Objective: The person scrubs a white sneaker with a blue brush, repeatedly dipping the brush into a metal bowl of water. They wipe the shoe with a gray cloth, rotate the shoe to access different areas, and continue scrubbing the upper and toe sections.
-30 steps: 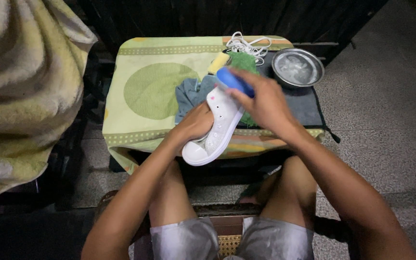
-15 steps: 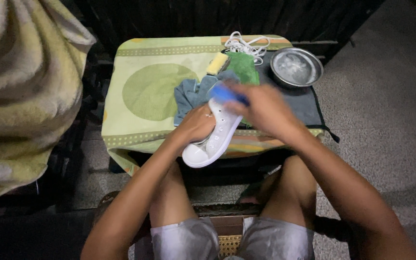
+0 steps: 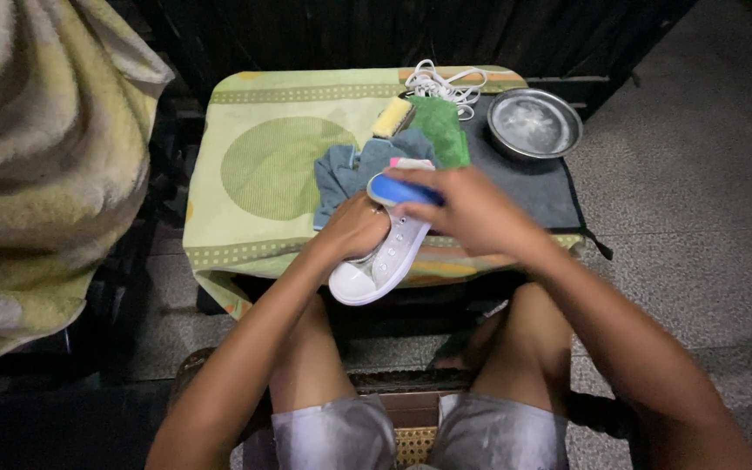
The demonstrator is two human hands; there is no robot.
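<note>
Heel end of white sneaker point(image 3: 382, 261) hidden under left hand point(image 3: 354, 228). Blue brush point(image 3: 398, 189) mostly covered by right hand point(image 3: 472, 211); bristles not visible. Teal cloth point(image 3: 350, 170) partly hidden behind both hands. Striped blanket point(image 3: 36, 148) cut off at left and top edges. Contents of metal bowl point(image 3: 534, 122) unclear.

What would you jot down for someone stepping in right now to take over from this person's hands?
Left hand: grips the white sneaker by its side, toe pointing back at the person, over the near table edge.
Right hand: holds a blue brush pressed on the sneaker's upper near the eyelets.
On the table: blue-grey cloth behind the sneaker, green cloth, yellow sponge, white laces in a loose pile, metal bowl on the right.
Done: laces are out of the sneaker.
Left: I cannot tell how clean it is; check the toe and sole.
</note>
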